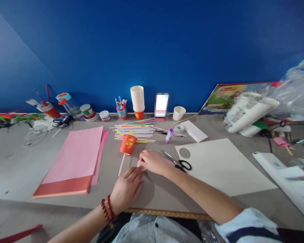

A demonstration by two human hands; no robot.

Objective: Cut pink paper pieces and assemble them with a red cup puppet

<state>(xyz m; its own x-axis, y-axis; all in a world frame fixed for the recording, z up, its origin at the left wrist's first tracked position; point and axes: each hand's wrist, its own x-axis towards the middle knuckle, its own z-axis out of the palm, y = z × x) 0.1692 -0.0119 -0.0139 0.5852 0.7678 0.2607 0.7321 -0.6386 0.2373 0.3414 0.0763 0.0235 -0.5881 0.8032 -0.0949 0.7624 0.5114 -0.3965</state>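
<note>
Blue paint covers the wall (116, 50) behind a grey surface (157, 199), where supplies are spread out and cups line the back, probably to leave the near area for handwork. A large white sheet (228, 168) lies on the right, with a round opening near its far left corner; pink paper (76, 153) is stacked on the left. Between them, the right hand (152, 162) has its fingers curled and pinched on a pale disc (142, 165). The left hand (126, 189) reaches in with fingers extended, likely steadying that piece; whether it grips cannot be told. The disc is low over the surface, just nearer than the tilted red cup (128, 145). Black-handled scissors (184, 165) lie beside the right hand, seemingly within easy reach. Beyond, a purple glue stick (169, 135) stands near the bundled straws (134, 131).
</note>
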